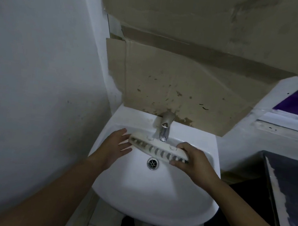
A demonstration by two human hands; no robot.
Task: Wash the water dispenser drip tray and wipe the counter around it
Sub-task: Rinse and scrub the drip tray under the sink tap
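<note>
White drip tray [157,150] over the sink [154,195], one end gripped by the right hand [194,161], left hand [116,144] flat and loose by the other.

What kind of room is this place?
Probably a small washroom or utility corner: a white sink with a tap and drain, close to a wall, cardboard behind it.

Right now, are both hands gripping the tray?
No, only the right hand grips the tray; the left hand has straight fingers.

One wide head-worn camera looks steeply down over a white sink [154,200]. It sits close, facing the cardboard [183,83] behind
</note>
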